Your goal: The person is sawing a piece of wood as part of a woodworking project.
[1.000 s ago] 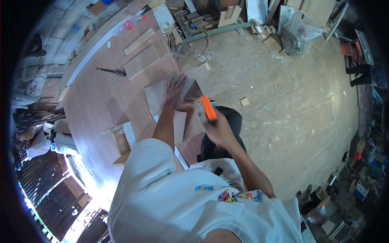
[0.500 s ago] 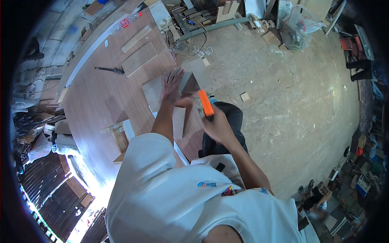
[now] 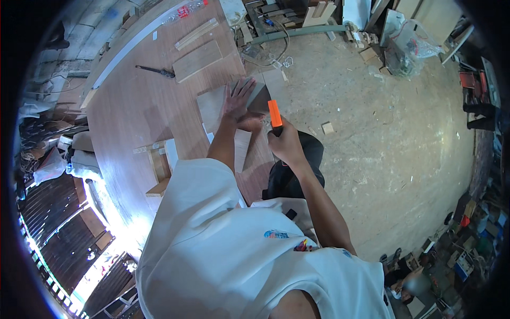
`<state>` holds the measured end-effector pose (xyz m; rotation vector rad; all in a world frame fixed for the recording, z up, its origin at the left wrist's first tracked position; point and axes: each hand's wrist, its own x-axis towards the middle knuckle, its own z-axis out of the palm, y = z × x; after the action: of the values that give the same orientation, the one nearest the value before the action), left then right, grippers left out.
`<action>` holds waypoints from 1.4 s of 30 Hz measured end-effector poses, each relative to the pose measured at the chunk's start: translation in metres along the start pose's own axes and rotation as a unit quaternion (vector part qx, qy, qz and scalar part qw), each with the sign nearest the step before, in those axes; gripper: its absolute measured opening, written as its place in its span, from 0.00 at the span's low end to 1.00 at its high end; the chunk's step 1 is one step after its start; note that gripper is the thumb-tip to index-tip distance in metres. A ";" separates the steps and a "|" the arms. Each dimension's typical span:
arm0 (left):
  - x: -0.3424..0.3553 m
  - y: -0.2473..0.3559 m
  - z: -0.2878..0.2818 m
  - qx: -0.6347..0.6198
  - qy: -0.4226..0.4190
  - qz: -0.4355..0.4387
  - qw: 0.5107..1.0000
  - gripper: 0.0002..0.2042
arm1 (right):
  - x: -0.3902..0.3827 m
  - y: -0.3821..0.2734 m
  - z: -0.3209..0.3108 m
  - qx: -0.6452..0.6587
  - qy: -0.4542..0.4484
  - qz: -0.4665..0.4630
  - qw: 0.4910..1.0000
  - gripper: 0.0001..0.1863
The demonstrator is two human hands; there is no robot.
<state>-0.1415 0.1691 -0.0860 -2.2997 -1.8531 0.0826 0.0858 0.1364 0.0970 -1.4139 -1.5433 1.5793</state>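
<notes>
My left hand (image 3: 237, 103) lies with fingers spread on a pale flat wooden panel (image 3: 211, 106) near the table's right edge. A darker wooden face (image 3: 260, 99) shows just right of those fingers. Closer to me, a narrow wooden board (image 3: 243, 150) sits beside my left forearm. My right hand (image 3: 287, 143) is wrapped round the black lower part of an orange-and-black hand tool (image 3: 275, 114). Its orange end points up and away, a little right of the panel. The exact kind of tool cannot be made out, and my fingers hide its grip.
On the brown tabletop (image 3: 127, 122) lie a dark slim tool (image 3: 155, 70), a flat board (image 3: 197, 60), thin strips (image 3: 196, 34), a plastic bottle (image 3: 186, 9) and a wooden frame (image 3: 159, 162). Wood scraps and a clear plastic bag (image 3: 408, 50) are on the floor. Another person (image 3: 406, 282) is at lower right.
The whole view has shifted, so the table's things appear farther up and right. My right hand has brought the orange tool slightly closer to the panel. My left hand stays flat on the panel.
</notes>
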 end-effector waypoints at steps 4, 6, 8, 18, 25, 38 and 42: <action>0.026 0.017 -0.027 -0.149 -0.032 -0.010 0.988 0.53 | -0.059 -0.012 -0.036 0.000 0.008 -0.006 1.000 0.17; 0.009 0.008 -0.034 -0.197 -0.029 -0.020 0.980 0.54 | -0.105 -0.057 -0.049 0.047 -0.032 0.048 0.997 0.20; 0.007 0.004 -0.035 -0.175 -0.022 -0.026 0.984 0.60 | -0.107 -0.043 -0.055 0.032 -0.036 0.043 0.998 0.21; 0.014 0.009 -0.013 -0.044 -0.067 0.005 0.997 0.58 | 0.018 0.016 -0.003 -0.006 0.016 -0.002 1.000 0.16; 0.011 0.009 -0.037 -0.182 -0.088 -0.032 0.979 0.61 | -0.109 -0.035 -0.041 0.015 0.001 0.029 0.999 0.16; 0.013 0.009 -0.027 -0.176 -0.069 -0.029 0.982 0.59 | -0.039 0.020 -0.014 -0.004 0.011 -0.002 1.000 0.10; 0.007 0.006 -0.020 -0.140 -0.020 -0.025 0.990 0.59 | -0.105 -0.017 -0.033 0.025 0.004 0.017 1.000 0.10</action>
<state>-0.1311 0.1729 -0.0665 -2.4426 -2.0580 -0.1510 0.1448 0.0596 0.1525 -1.4248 -1.4728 1.6178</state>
